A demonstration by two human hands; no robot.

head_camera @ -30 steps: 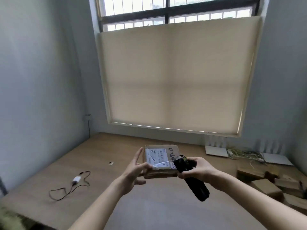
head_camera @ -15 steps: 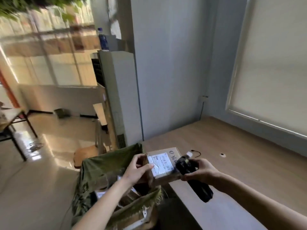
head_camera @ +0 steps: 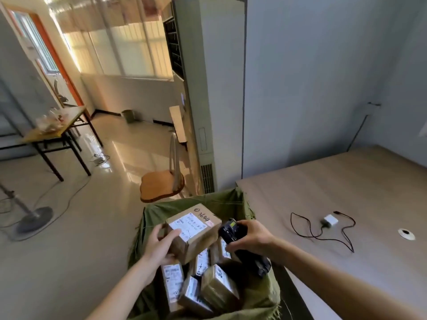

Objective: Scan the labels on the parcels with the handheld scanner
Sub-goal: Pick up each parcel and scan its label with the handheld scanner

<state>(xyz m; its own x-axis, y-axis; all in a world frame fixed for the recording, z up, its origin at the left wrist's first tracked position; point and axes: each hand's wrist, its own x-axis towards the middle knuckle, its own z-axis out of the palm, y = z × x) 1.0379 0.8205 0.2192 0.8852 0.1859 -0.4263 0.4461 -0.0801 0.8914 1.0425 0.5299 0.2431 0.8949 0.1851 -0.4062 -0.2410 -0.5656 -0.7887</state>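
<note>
— Glossy floor [head_camera: 76, 239] on the left, wooden desk [head_camera: 346, 192] on the right. What sits between them?

— An open green sack [head_camera: 161, 213] against the desk's edge, with several labelled parcels [head_camera: 208, 282] lying in it.

— And the hands?

— The left hand [head_camera: 159, 245] holds a box [head_camera: 194, 229] over the sack's mouth, grip curled round its near left corner, thumb on top beside the white label [head_camera: 187, 226]. That label faces up, with handwriting next to it.

— Where's the scanner?

— The scanner [head_camera: 240, 243] is in the right hand [head_camera: 251, 239], grip wrapped round its black body, fingers over the top. Its head, with a small lit screen, sits just beside the box's right edge.

— Anything on the desk?

— A white charger [head_camera: 330, 221] with a looping black cable [head_camera: 307, 232], well apart from the hands, and a round grommet [head_camera: 406, 234] farther right.
</note>
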